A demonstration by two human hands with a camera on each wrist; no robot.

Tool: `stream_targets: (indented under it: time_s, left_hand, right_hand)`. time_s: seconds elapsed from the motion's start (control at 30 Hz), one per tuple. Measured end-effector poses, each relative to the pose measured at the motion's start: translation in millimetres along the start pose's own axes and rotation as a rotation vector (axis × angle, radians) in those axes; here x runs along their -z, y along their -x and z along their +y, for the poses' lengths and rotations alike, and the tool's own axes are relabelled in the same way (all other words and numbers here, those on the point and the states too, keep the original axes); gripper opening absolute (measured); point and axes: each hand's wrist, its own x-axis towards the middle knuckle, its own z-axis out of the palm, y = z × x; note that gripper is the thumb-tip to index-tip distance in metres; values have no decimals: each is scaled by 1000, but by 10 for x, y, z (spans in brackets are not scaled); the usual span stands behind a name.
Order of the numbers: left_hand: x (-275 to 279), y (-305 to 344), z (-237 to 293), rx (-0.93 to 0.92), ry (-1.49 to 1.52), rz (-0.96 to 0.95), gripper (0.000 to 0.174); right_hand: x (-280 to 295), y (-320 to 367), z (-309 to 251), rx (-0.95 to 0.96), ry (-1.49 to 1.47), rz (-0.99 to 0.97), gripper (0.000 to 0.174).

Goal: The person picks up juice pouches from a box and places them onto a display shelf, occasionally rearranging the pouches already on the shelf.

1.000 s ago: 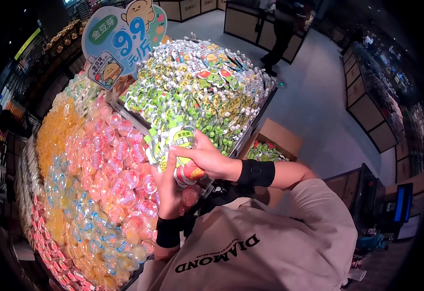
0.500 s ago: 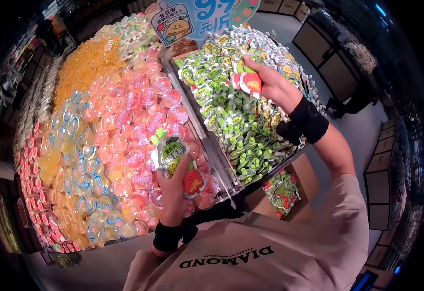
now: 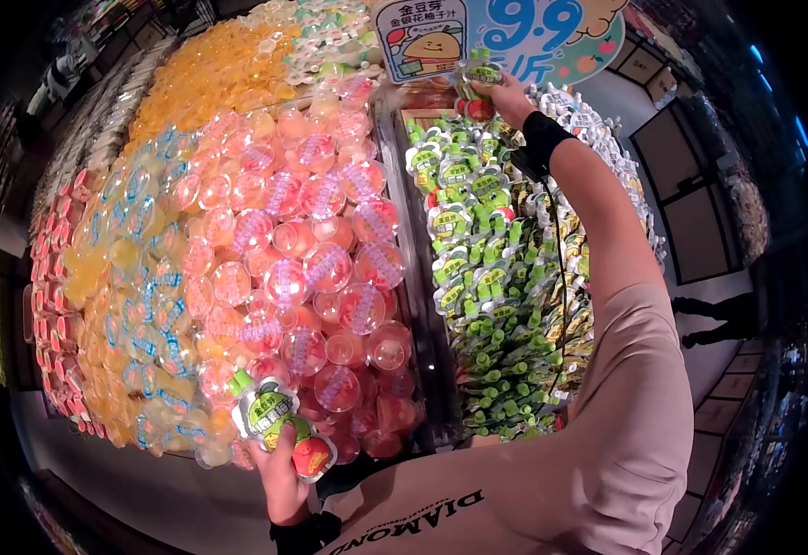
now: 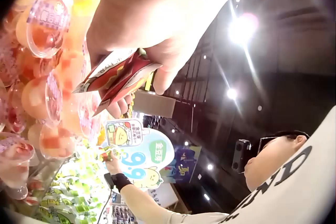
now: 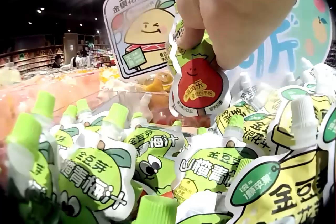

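Observation:
Low over the pink jelly cups, my left hand [image 3: 282, 470] grips green-capped juice pouches [image 3: 286, 427], thumb across their front. The left wrist view shows their red lower ends [image 4: 123, 77] stacked together under the fingers. With arm outstretched, my right hand [image 3: 513, 100] pinches another juice pouch [image 3: 478, 85] at the far left corner of the pouch bin, just before the price sign [image 3: 552, 37]. Up close in the right wrist view, that pouch hangs upright, its red fruit print [image 5: 197, 85] facing out, above rows of standing green-capped pouches [image 5: 94, 174].
Pink jelly cups [image 3: 321, 268] fill the bin on the left, with orange ones [image 3: 210, 74] farther back. A dark divider [image 3: 422, 305] separates them from the pouches. White-capped yellow pouches [image 5: 294, 166] stand on the right. Another person's legs [image 3: 718, 319] show at right.
Both hands were together around the pouches; they have parted. My right hand has carried a pouch over the bin to its far corner. My left hand has kept its pouches. The head view has turned.

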Motion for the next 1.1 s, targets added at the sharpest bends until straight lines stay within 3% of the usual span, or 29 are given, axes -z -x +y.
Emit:
stream_targets:
  time_s: [0.1,0.17,0.23,0.3,0.37,0.43,0.5,0.53,0.57,0.63,0.67,0.7,0.77,0.8,0.97,1.03,1.1]
  left_hand:
    - [61,-43,-130,-32,21,89,41]
    - [14,-50,-115,0,58,78,41]
    - [-15,-73,-109,1,56,74,42]
    - [-44,-101,-108,7,55,68,42]
    - [-62,-136,-119,26,57,43,41]
    - [-79,-177,-135,27,14,41,39]
    - [-37,-216,-180,24,-31,47,38]
    - [35,-247,-242,16,-53,52,38]
    - [86,-261,-298,7,-75,58,38]
    - [83,-271,-322,-14,-94,83,37]
    - [73,-268,-317,1,-88,81,37]
    - [55,-278,-314,13,-80,78,37]
    - [51,-295,-344,-2,-87,79,37]
    - [17,-297,-336,-16,-96,80,36]
    - [-128,-208,-292,23,-42,45,35]
    - [-142,-191,-305,39,-37,30,35]
    - [-195,-164,-316,31,-30,56,34]
  right_hand:
    - [-19,-127,273,-47,-72,-133,54]
    - [8,-287,529,-132,-39,-94,45]
    - [-36,-182,597,-312,60,-211,42]
    - [-44,-172,561,-327,45,-145,32]
    - [117,-173,362,-315,965,-505,28]
    - [237,-202,362,-219,1010,-566,35]
    - [306,-295,391,324,1469,-910,30]
    - [197,-312,393,-370,1036,-564,30]
    - [134,-290,393,-371,1035,-571,30]
    - [61,-300,415,-380,631,-276,40]
    - [7,-356,578,-169,594,-77,64]
    - [-32,-437,543,-168,595,-79,64]
    - [-105,-550,503,-197,881,-184,77]
    - [-178,-547,559,-56,1093,-79,77]
    - [-355,-590,592,-103,1169,-171,78]
    - [-256,-738,893,208,1106,-241,75]
    - [-284,-758,903,189,1165,-260,66]
